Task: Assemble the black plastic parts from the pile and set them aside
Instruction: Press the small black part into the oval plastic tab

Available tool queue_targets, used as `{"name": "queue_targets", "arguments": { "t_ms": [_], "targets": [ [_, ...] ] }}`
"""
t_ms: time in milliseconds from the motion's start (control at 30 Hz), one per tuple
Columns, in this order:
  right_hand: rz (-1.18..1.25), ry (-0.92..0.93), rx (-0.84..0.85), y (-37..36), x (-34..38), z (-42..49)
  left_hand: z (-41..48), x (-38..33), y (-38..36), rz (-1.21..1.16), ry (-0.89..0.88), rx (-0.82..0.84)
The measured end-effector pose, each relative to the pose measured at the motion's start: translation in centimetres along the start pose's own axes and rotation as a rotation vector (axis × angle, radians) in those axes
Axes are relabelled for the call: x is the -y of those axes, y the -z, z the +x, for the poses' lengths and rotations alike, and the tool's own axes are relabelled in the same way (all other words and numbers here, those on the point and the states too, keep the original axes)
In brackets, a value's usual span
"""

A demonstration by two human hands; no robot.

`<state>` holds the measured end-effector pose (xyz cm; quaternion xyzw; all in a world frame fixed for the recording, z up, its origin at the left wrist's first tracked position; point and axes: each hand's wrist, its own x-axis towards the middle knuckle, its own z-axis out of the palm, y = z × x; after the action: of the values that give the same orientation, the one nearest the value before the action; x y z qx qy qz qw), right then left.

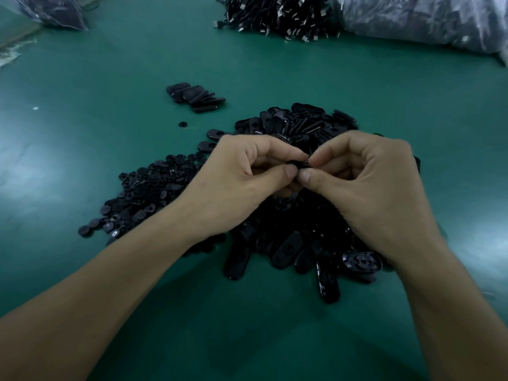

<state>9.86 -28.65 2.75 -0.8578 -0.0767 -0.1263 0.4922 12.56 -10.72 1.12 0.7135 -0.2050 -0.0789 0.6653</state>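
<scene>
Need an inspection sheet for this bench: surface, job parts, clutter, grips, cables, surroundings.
Surface: green mat, glossy.
Job's things: oval pile centre; disc pile left of it; small stack set aside beyond.
Clutter: one stray disc near the stack.
Grips: left hand and right hand both pinch one part above the oval pile.
Cables: USB cable heap, far edge.
Surroundings: left bag and right bag, clear plastic, far corners.

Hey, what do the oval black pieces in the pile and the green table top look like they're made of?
Oval black pieces: probably moulded hard plastic, semi-gloss; their rims catch light and the shapes repeat. Green table top: a smooth mat, maybe rubber or vinyl, with broad soft reflections.
</scene>
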Motion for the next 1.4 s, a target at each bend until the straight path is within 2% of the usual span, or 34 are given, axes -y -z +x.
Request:
{"name": "queue_targets", "arguments": {
  "t_ms": [200, 400, 467, 833, 1400],
  "targets": [
    [-0.039, 0.016, -0.041, 0.3, -0.4, 0.0, -0.1, -0.2, 0.0, -0.062, -0.003, -0.017],
    [0.169, 0.056, 0.026, 0.0, 0.3, -0.1, 0.0, -0.6, 0.5, -0.410, 0.095, 0.038],
    [0.234, 0.051, 0.026, -0.1, 0.5, -0.2, 0.1, -0.6, 0.5, -0.443, 0.108, 0.039],
    [0.231, 0.016, -0.016, -0.7, 0.8, -0.3, 0.1, -0.7, 0.4, -0.224, 0.066, -0.065],
    [0.278, -0.051, 0.101, -0.3, 0.4, -0.1, 0.3, -0.5, 0.5, -0.196, 0.101, -0.066]
  ]
}}
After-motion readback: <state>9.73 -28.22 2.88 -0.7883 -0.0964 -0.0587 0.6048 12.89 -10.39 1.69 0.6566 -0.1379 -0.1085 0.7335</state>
